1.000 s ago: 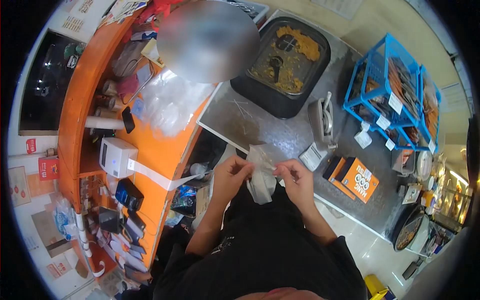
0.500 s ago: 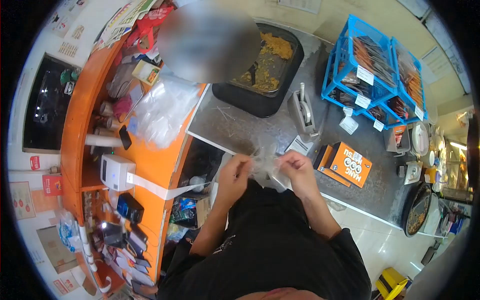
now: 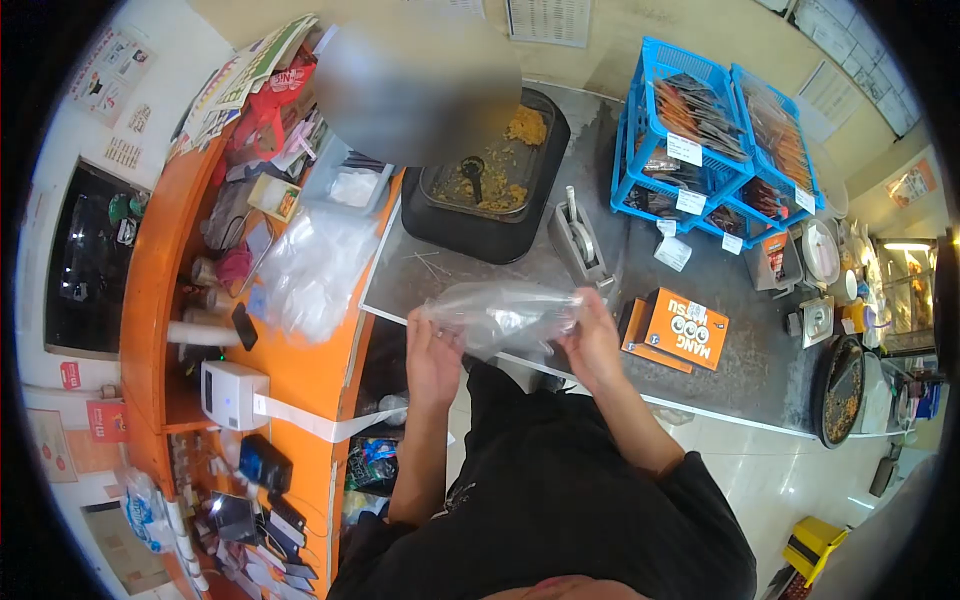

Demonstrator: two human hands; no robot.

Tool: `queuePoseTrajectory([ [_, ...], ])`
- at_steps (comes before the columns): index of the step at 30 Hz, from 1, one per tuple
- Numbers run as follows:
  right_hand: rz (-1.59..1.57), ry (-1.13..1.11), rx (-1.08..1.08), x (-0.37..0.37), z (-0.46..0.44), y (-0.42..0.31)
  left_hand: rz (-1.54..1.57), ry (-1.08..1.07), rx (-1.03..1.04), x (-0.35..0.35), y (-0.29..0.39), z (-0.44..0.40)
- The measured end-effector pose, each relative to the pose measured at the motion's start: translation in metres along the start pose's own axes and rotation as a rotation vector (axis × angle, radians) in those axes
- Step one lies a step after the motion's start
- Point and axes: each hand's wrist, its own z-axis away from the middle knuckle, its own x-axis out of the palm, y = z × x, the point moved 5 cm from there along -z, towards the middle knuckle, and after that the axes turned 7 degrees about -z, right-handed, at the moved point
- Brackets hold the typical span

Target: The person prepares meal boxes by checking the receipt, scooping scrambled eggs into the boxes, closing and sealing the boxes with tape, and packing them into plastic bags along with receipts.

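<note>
A clear plastic bag [image 3: 505, 318] is stretched sideways between my two hands, over the front edge of the counter. My left hand [image 3: 433, 352] grips its left end, with the thumb partly behind the film. At the other end, my right hand [image 3: 592, 340] holds the bag between thumb and fingers. Beyond the bag on the counter sits a tape dispenser [image 3: 580, 240]. Orange boxes [image 3: 685, 330] lie just to the right of my right hand.
Farther back, a glass-like tray with food remnants and a black spoon [image 3: 472, 178] rests on a black tray [image 3: 470, 240]. Blue baskets [image 3: 690, 150] of packets stand back right. On the orange counter [image 3: 300, 385] are a receipt printer [image 3: 232, 395] and a pile of clear bags [image 3: 310, 275].
My hands have moved apart, spreading the bag that was bunched between them. The camera view has shifted a little.
</note>
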Motion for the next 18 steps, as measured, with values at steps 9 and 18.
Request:
queuePoseTrajectory([
  [9, -0.066, -0.154, -0.309, 0.006, -0.024, -0.038, -0.025, 0.002, 0.119, -0.033, 0.040, -0.002],
  [18, 0.732, -0.330, -0.560, 0.069, -0.003, -0.055, -1.001, -0.234, 0.475, 0.013, 0.073, 0.031],
])
